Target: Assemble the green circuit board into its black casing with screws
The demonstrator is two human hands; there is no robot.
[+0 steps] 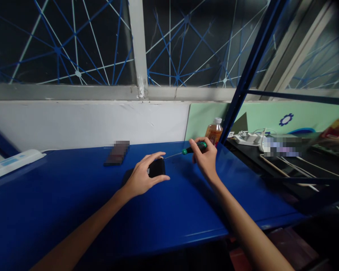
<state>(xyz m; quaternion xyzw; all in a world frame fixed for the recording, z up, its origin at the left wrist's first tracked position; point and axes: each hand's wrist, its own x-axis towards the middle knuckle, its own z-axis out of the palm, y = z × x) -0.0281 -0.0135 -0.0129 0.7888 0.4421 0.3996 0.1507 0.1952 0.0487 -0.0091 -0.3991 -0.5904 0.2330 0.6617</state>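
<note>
Left hand (142, 175) grips a boxy black case (157, 168) between thumb and fingers; right hand (206, 158) clasps a thin-shafted screwdriver (198, 147).

The person's left hand (142, 175) and right hand (206, 158) are both showing bare, with slim fingers (155, 155) and narrow, uncovered wrists (126, 192). The slender left forearm (93, 229) and right forearm (243, 222) are appearing smooth and sleeveless, each widening gradually toward the lower edge of the head view.
</note>
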